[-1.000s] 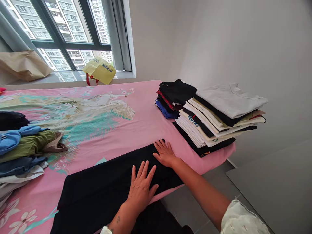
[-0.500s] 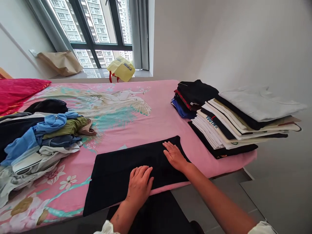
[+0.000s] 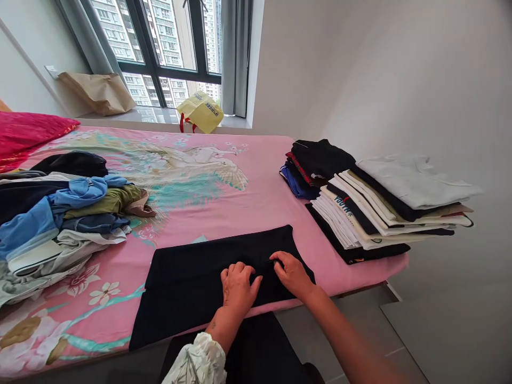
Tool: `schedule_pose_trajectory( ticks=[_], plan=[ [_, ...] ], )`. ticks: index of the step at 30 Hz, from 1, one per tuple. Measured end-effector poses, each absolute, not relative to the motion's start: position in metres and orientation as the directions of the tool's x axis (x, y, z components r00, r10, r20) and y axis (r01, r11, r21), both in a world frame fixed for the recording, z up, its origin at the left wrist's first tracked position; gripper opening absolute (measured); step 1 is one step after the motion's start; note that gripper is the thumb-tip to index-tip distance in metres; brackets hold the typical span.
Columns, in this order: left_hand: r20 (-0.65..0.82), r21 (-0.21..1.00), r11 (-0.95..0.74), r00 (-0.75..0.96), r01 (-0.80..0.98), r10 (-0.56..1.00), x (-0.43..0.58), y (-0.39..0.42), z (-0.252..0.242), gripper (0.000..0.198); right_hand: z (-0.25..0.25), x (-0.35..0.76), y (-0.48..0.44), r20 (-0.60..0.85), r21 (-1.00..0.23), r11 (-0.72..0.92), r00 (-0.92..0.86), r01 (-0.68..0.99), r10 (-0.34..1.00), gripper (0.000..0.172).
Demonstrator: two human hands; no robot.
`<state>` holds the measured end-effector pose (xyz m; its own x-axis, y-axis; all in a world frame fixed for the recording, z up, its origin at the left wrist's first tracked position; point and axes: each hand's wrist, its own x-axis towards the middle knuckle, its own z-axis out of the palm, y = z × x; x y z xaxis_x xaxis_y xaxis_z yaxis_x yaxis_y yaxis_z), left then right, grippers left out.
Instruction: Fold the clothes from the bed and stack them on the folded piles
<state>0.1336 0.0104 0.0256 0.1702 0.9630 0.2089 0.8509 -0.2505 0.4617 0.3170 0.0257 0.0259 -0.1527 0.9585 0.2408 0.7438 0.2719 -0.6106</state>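
Note:
A black garment [image 3: 192, 277] lies folded flat on the pink bedsheet [image 3: 248, 208] near the bed's front edge. My left hand [image 3: 238, 285] rests on its middle with the fingers curled into the cloth. Just to the right, my right hand [image 3: 292, 273] also sits on the garment, fingers bent and pinching the fabric. The two hands are close together, almost touching.
A tall stack of folded shirts [image 3: 384, 208] stands at the bed's right corner. A heap of unfolded clothes [image 3: 60, 218] lies at the left. A red pillow [image 3: 28, 133] is at far left. A yellow bag [image 3: 200, 111] and brown paper bag [image 3: 100, 92] sit on the window sill.
Both hands drew back toward me and closer together, and their flat fingers curled into the black cloth. The camera view shifted slightly.

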Motion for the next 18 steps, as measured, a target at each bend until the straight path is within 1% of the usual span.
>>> schedule_pose_trajectory(
  ticks=[2,4,7,9,11,13,15,16,18],
  plan=[
    [0.194,0.468,-0.245,0.171,0.849,0.966,0.14,0.012,0.027,0.009,0.033,0.319,0.03,0.242,-0.633,0.252,-0.121,0.732,0.963,0.023],
    [0.183,0.479,-0.248,0.18,0.842,0.966,0.146,0.015,0.026,0.012,0.041,0.32,0.031,0.266,-0.641,0.262,-0.111,0.722,0.958,0.023],
    [0.171,0.454,-0.232,0.171,0.86,0.97,0.155,0.02,0.024,0.015,0.051,0.32,0.03,0.305,-0.636,0.291,-0.114,0.714,0.945,0.023],
    [0.167,0.414,-0.183,0.124,0.892,0.978,0.159,0.024,0.02,0.019,0.055,0.32,0.028,0.319,-0.632,0.307,-0.122,0.712,0.94,0.023],
    [0.18,0.385,-0.124,0.057,0.914,0.982,0.161,0.026,0.017,0.019,0.057,0.319,0.025,0.326,-0.628,0.321,-0.135,0.709,0.936,0.023],
    [0.229,0.402,-0.094,0.0,0.911,0.974,0.16,0.027,0.014,0.018,0.058,0.319,0.024,0.334,-0.621,0.334,-0.147,0.709,0.931,0.023],
    [0.315,0.454,-0.148,-0.003,0.879,0.949,0.158,0.023,0.012,0.016,0.056,0.319,0.023,0.342,-0.616,0.338,-0.146,0.712,0.928,0.023],
    [0.368,0.472,-0.223,0.04,0.853,0.929,0.156,0.02,0.012,0.016,0.055,0.319,0.023,0.343,-0.614,0.337,-0.142,0.714,0.928,0.024],
    [0.458,0.453,-0.433,0.213,0.78,0.863,0.153,0.013,0.011,0.021,0.052,0.32,0.024,0.348,-0.61,0.336,-0.138,0.718,0.927,0.023]
  ],
)
